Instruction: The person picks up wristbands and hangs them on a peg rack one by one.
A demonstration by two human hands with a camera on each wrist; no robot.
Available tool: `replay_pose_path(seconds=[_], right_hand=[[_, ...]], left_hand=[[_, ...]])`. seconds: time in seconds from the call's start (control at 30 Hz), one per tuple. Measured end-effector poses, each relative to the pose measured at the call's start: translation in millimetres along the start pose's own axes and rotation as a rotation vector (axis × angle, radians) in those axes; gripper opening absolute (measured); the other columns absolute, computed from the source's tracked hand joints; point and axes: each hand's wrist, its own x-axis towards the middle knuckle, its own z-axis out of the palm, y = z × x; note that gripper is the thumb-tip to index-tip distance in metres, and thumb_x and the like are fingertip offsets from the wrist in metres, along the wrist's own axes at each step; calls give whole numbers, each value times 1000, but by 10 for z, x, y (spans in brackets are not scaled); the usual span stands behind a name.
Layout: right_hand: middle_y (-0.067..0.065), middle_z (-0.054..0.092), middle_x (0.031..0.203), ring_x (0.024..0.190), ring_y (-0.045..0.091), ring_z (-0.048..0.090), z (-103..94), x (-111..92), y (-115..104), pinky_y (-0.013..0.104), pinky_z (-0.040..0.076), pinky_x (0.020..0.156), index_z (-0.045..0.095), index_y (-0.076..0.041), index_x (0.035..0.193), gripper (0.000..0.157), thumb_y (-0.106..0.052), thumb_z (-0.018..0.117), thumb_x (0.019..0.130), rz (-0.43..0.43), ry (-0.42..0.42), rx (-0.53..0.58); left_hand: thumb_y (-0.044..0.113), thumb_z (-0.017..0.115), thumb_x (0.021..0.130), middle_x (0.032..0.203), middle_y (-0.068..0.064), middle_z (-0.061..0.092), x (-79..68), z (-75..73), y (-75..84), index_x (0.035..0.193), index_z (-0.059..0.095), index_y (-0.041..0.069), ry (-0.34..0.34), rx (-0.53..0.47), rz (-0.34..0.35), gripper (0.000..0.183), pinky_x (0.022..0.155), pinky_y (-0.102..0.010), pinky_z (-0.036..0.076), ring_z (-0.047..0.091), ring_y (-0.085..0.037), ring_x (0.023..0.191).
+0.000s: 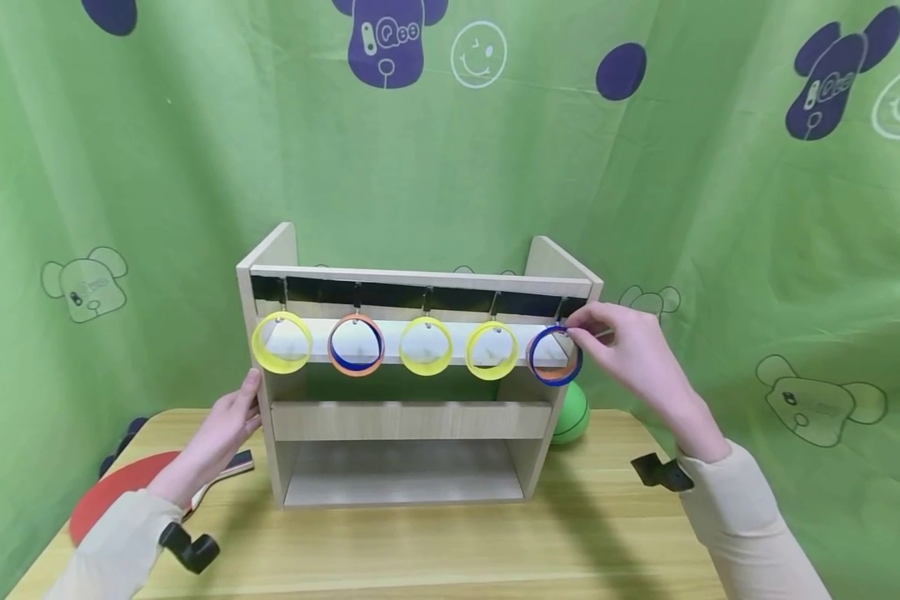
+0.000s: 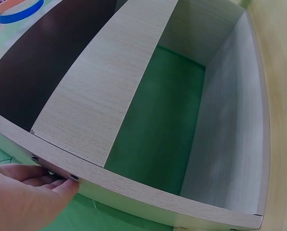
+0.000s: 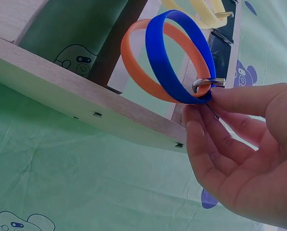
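Observation:
A small wooden shelf rack (image 1: 411, 421) carries a row of metal hooks on a black strip (image 1: 390, 293). At the rightmost hook, my right hand (image 1: 624, 346) pinches a blue silicone wristband (image 3: 159, 57) between thumb and fingertips. An orange wristband (image 3: 134, 62) hangs on that same hook behind the blue one. My left hand (image 1: 228, 417) rests against the outer face of the rack's left side panel (image 2: 134, 185), fingers touching the wood. Yellow wristbands (image 1: 282, 342) (image 1: 426, 346) (image 1: 492, 350) and an orange one (image 1: 356, 345) with blue inside hang from the other hooks.
Left of the rack, a red table tennis paddle (image 1: 120, 492) lies on the wooden table (image 1: 420, 550), partly under my left forearm. A green ball (image 1: 572, 414) sits behind the rack's right side. Patterned green curtain (image 1: 450, 167) surrounds the table.

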Motion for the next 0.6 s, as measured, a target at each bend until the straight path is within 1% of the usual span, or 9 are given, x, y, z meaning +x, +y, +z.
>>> replay_pose_path(seconds=[0.1, 0.17, 0.23, 0.3, 0.37, 0.43, 0.5, 0.6], right_hand=[[13, 76, 94, 82, 26, 73, -4, -10, 7, 15, 60, 68, 74, -4, 98, 9, -7, 65, 94, -17, 16, -2], [12, 76, 95, 83, 22, 72, -10, -22, 7, 12, 59, 69, 74, -5, 98, 10, -8, 65, 95, -28, 34, -9], [10, 76, 95, 83, 14, 70, -21, -49, 1, 7, 56, 70, 75, -6, 99, 11, -10, 65, 95, -38, 67, -13], [8, 76, 95, 82, 1, 65, -28, -85, -14, 2, 53, 71, 74, -7, 100, 11, -10, 65, 95, -50, 107, -4], [8, 76, 96, 82, -9, 60, -34, -144, -39, -1, 50, 72, 74, -6, 100, 11, -9, 65, 95, -60, 149, 24], [9, 75, 96, 82, -14, 56, -12, -214, -63, -1, 50, 74, 73, -5, 102, 11, -6, 65, 94, -73, 180, 62], [11, 75, 95, 83, -15, 56, 57, -301, -78, -1, 51, 74, 71, -3, 103, 11, -3, 66, 93, -88, 199, 104], [11, 74, 91, 82, -12, 58, 263, -473, -68, 0, 52, 74, 70, -1, 100, 12, 4, 66, 89, -132, 243, 171]], left_hand=[[61, 18, 103, 161, -33, -3, 7, 0, 5, 153, -4, -11, -4, 1, 6, 90, 126, -52, 13, 6, -49, 151], [61, 18, 103, 161, -33, -3, 9, -1, 8, 153, -4, -11, -6, 2, 6, 90, 126, -52, 13, 6, -48, 151], [61, 18, 103, 161, -33, -3, 10, 0, 11, 153, -3, -11, -7, 7, 4, 90, 126, -52, 14, 6, -48, 152], [61, 17, 103, 162, -33, -1, 1, 1, 16, 153, -1, -11, 5, 35, 0, 90, 126, -50, 16, 7, -47, 152], [60, 17, 103, 161, -33, 3, -24, 10, 28, 153, 2, -12, 24, 97, -12, 89, 125, -51, 19, 12, -48, 151], [59, 17, 104, 160, -34, 8, -64, 21, 43, 152, 7, -13, 53, 173, -17, 87, 124, -54, 23, 17, -50, 148], [56, 19, 106, 159, -35, 13, -135, 30, 55, 152, 11, -13, 92, 269, -5, 83, 122, -58, 26, 23, -51, 146], [51, 24, 107, 157, -34, 23, -268, 54, 45, 153, 18, -9, 159, 427, 52, 76, 117, -64, 33, 32, -53, 142]])
